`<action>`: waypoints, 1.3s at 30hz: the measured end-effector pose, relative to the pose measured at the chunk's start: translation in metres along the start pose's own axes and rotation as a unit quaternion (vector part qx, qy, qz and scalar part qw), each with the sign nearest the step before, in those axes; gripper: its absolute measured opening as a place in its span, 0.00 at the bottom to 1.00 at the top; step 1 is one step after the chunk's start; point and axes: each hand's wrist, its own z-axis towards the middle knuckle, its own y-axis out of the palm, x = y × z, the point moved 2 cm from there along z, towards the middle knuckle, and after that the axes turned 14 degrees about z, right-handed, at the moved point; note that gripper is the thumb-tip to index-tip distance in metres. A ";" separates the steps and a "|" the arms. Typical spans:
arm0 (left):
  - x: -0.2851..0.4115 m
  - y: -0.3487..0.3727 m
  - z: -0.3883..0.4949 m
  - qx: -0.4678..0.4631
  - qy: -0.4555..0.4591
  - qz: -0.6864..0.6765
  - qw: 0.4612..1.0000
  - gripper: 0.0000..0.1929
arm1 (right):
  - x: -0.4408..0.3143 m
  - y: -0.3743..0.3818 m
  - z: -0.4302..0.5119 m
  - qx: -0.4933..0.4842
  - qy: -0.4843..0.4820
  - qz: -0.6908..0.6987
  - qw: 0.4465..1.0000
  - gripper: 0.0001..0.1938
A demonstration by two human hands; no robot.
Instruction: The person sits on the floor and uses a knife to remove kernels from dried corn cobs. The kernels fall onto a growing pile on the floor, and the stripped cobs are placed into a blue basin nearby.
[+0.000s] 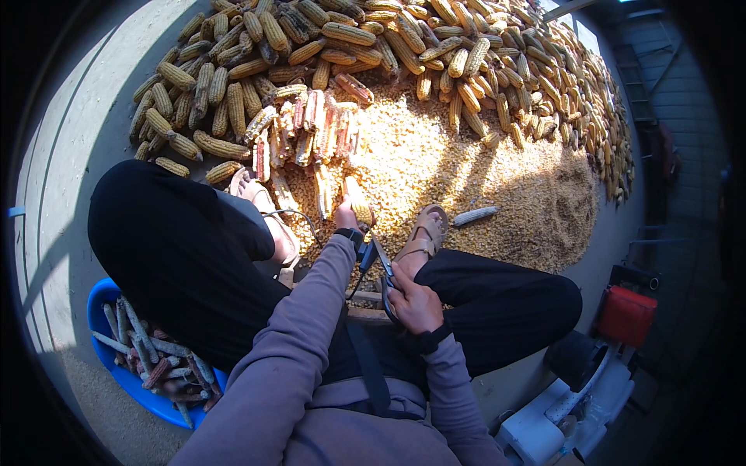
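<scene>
In my left hand (346, 216) is a yellow ear of corn (357, 197), its far end tipped away from me. My right hand (418, 306) grips a pair of scissors (382, 255) by the dark handles. The blades point at the near end of that ear; whether they touch it I cannot tell. Just beyond my left hand lies a stack of partly shelled corn ears (317, 131), with reddish and pale strips of bare cob. Loose corn kernels (408, 140) spread over the floor around my feet.
A large heap of unshelled corn ears (349, 35) curves along the far side. One bare cob (476, 216) lies on the kernels beyond my right foot. At left, a blue basin (125, 387) holds bare cobs. Lower right stand a red object (626, 314) and white equipment (533, 422).
</scene>
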 end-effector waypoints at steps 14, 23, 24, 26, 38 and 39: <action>-0.003 0.001 0.009 0.017 0.025 -0.009 0.999 0.18 | 0.023 0.005 0.010 -0.024 0.024 0.125 0.992 0.25; -0.011 -0.002 0.024 0.038 0.066 -0.018 0.997 0.17 | 0.019 -0.013 0.022 -0.073 0.098 0.122 0.985 0.25; -0.013 -0.005 0.028 0.054 0.056 0.011 0.997 0.17 | 0.012 -0.018 0.021 -0.064 0.077 0.063 0.993 0.25; -0.017 -0.009 0.037 0.059 0.077 -0.001 0.995 0.18 | 0.000 -0.021 0.019 -0.046 0.049 -0.012 0.998 0.25; -0.024 -0.002 0.039 0.138 0.082 0.026 0.987 0.22 | -0.011 -0.014 0.022 -0.002 -0.031 -0.170 0.985 0.25; -0.025 -0.003 0.040 0.143 0.062 0.024 0.988 0.22 | -0.007 -0.012 0.023 -0.006 -0.025 -0.152 0.988 0.26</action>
